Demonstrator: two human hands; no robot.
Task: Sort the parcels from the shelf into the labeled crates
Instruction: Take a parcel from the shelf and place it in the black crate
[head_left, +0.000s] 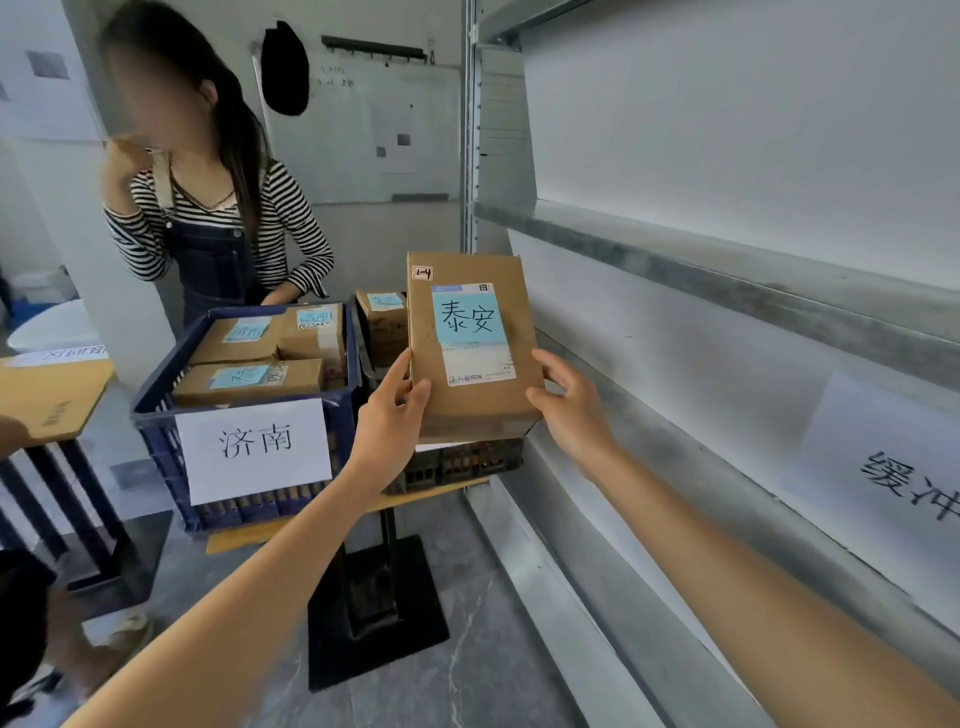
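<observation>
a small sorting room with a whiteboard (363, 130) on the back wall and a bare metal shelf (727, 270) along the right side. a second person (218, 218) in a striped top stands behind the crates.

both hands hold one brown parcel (470, 353) upright in the air, its blue label reading 泰安 turned to the camera. the left hand (389, 415) grips the lower left edge, thumb (418, 397) pressed on the front face and the other fingers hidden behind the box. the right hand (571, 410) grips the lower right edge, fingers (550, 364) curled round the side and thumb near the bottom corner.

the step in hand looks like reading the destination before the drop. the blue crate (156, 441) at the left end of the table (249, 535) carries a sign (254, 449) reading 济南 and already holds several boxes, so this parcel likely does not belong there. the dark crate (467, 462) at the table's right end, just beside the shelf, sits directly below and behind the parcel. its own label is hidden by the box, so the match cannot be confirmed.

if that crate is the one for 泰安, the next move calls for tipping the parcel flat, carrying it forward over the near rim and lowering it beside the box already inside before the fingers let go.
</observation>
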